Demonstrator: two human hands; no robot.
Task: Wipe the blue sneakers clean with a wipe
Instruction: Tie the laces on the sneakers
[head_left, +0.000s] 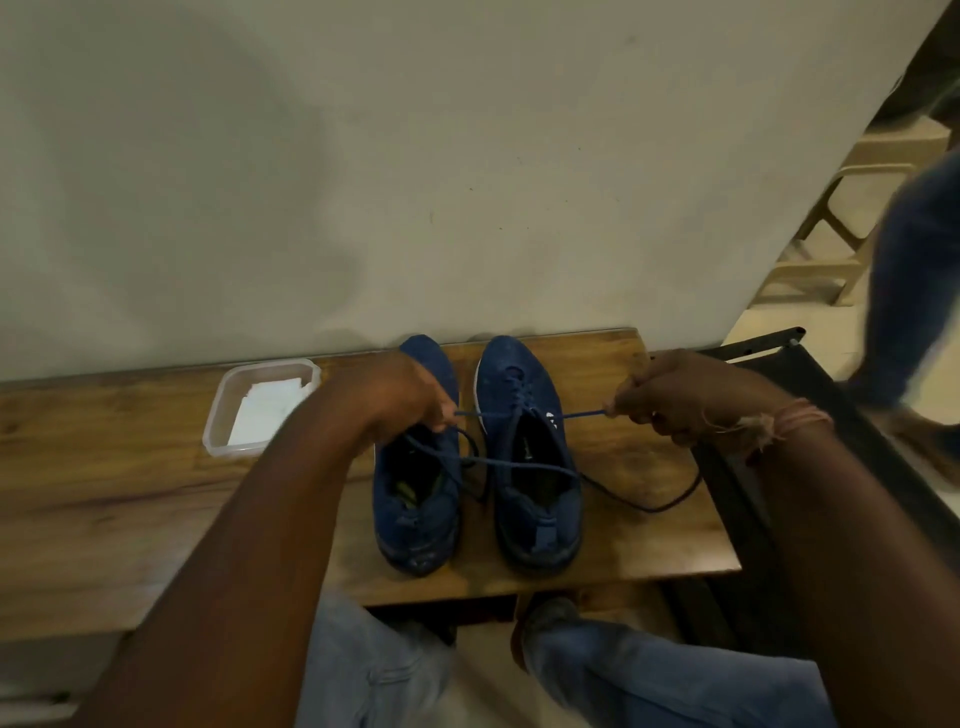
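No legible text, number, brand name or sign is present. The right-hand sneaker (524, 447) carries a small white mark on its upper near the collar and a pale mark on its insole; both are too small and blurred to read.

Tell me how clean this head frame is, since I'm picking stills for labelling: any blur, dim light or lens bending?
Head view: dim, warm light; the sneakers read dark and their weave is soft. Motion blur smears the passer-by's leg at right and the near forearms. Wide-angle bending slants the wall edge at right. Both hands, left and right, and the lace stay legible.
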